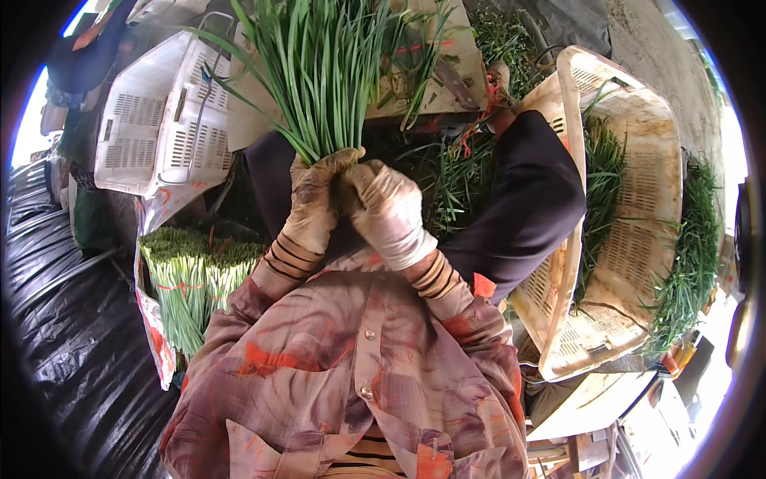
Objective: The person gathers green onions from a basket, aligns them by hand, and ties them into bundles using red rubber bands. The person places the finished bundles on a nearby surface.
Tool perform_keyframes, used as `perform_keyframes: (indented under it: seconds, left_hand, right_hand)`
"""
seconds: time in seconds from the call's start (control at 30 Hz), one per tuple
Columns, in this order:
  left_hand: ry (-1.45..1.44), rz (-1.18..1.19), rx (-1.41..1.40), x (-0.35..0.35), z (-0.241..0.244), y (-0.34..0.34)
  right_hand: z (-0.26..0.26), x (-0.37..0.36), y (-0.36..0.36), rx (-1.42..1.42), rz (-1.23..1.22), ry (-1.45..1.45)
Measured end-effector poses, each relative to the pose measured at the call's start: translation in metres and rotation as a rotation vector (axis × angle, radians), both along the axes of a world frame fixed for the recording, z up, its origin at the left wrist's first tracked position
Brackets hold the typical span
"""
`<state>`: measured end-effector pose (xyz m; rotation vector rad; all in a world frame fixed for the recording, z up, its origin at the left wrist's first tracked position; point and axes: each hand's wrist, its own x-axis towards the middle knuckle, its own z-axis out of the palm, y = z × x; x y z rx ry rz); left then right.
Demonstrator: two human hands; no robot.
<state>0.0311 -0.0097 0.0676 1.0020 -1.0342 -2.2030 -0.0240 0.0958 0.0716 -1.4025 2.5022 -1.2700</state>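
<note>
A bunch of long green leafy stalks, like garlic chives, fans upward from my left hand, whose gloved fingers are closed around its lower end. My right hand, also in a soiled pale glove, is curled against the left one at the base of the bunch; its fingertips are hidden, so what it grips cannot be told. Beyond the hands lies a pale board with loose stalks and a dark, knife-like tool on it. Red ties hang at the board's near right corner.
Tied bundles of chives stand in a bag at the left. A white plastic crate is behind them. At the right, a tilted, stained crate holds more greens. Loose leaves lie between my knees. Black plastic sheeting covers the far left.
</note>
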Motion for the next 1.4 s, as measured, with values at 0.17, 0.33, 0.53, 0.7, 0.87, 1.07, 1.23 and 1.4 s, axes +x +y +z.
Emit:
perform_keyframes:
  seconds: [0.17,0.33,0.53,0.7,0.87,1.07,1.23,1.4]
  left_hand:
    - [-0.190,-0.032,-0.018,-0.003,0.020,-0.011]
    - [0.008,-0.140,-0.169,0.000,0.040,-0.021]
    - [0.052,-0.515,-0.065,0.005,0.054,-0.009]
    - [0.104,-0.680,0.201,0.015,0.052,-0.009]
    - [0.169,-0.724,0.377,0.022,0.046,-0.010]
    - [-0.037,-0.610,0.357,0.013,0.038,-0.013]
    - [-0.093,-0.442,0.168,0.006,0.046,-0.014]
    - [-0.074,-0.734,0.188,0.004,0.065,-0.001]
  right_hand:
    - [-0.007,0.001,0.021,-0.067,0.564,-0.386]
    - [-0.010,-0.035,0.032,0.006,0.516,-0.843]
    - [0.020,-0.072,-0.021,-0.345,0.556,-1.391]
    - [0.005,-0.070,-0.035,-0.462,0.737,-1.684]
    - [-0.001,-0.075,-0.023,-0.412,0.744,-1.580]
    - [0.011,-0.082,-0.018,-0.030,0.561,-1.134]
    - [-0.003,-0.067,-0.010,-0.428,0.472,-1.368]
    - [0.012,-0.063,-0.009,-0.488,0.638,-1.789]
